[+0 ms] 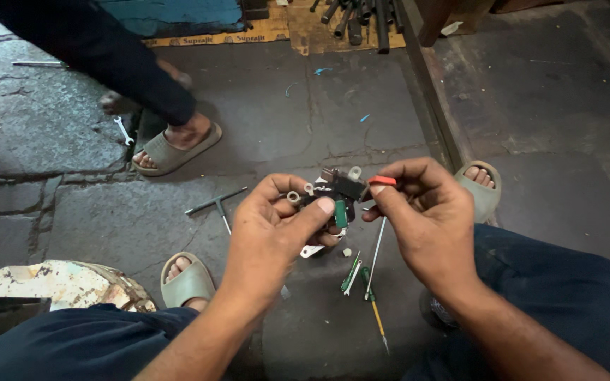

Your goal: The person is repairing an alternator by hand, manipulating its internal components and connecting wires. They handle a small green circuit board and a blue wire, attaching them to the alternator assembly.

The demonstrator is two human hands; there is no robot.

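My left hand [273,229] grips a small black electrical part [338,189] with metal lugs and a green piece, thumb pressed on its front. My right hand [425,219] pinches a small red piece [382,180] at the part's right end. Both hands hover above the stone floor between my knees.
On the floor below lie thin screwdrivers [374,282], a green-handled tool [351,274] and a T-handle wrench [214,203]. Another person's sandalled foot [174,148] and dark trouser leg stand at upper left, a small spanner [123,130] beside it. My own sandalled feet [186,279] flank the tools.
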